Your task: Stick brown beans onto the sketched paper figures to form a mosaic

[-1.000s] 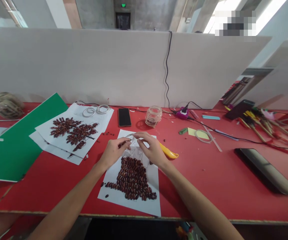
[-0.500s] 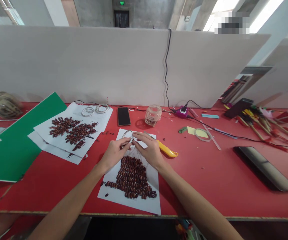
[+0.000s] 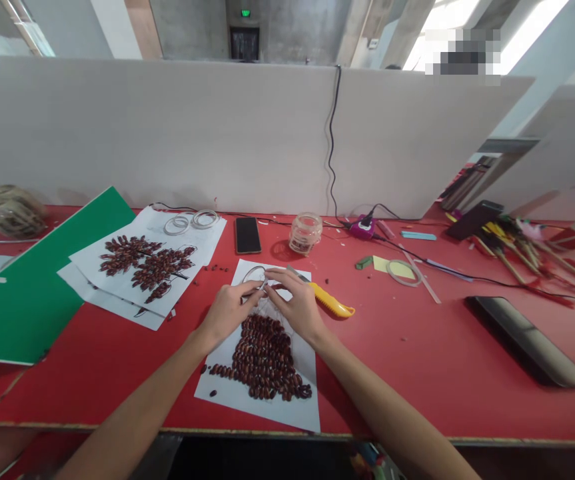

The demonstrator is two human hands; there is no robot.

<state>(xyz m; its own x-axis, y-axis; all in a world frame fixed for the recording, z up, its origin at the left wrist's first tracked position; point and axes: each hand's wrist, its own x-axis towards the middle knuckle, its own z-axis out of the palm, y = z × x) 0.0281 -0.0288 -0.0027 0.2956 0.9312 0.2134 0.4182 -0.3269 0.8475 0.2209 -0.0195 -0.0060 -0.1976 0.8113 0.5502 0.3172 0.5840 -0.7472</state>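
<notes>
My left hand (image 3: 230, 308) and my right hand (image 3: 294, 300) meet over the top of a white sheet of paper (image 3: 287, 415). Both are closed, thumbs and fingertips pinching a thin ring-shaped roll of tape (image 3: 253, 269) between them. Fingers cover part of the ring. Dark red-brown beans (image 3: 264, 353) lie in tight rows on the lower sheet, with pencil lines showing just above them. A yellow utility knife (image 3: 333, 301) rests beside my right hand, its blade end partly under the fingers.
Left lie a bean-covered drawing (image 3: 160, 267) with two tape rolls (image 3: 204, 219) and a green board (image 3: 32, 293). Behind my hands are a phone (image 3: 248, 235) and a glass jar (image 3: 306, 235). A purple power adapter (image 3: 363, 227), another roll (image 3: 404, 273) and a dark case (image 3: 527, 340) sit right.
Both hands stay at nearly the same spot with the tape roll between them. The ring shows a little more to the left, and the view has shifted slightly.
</notes>
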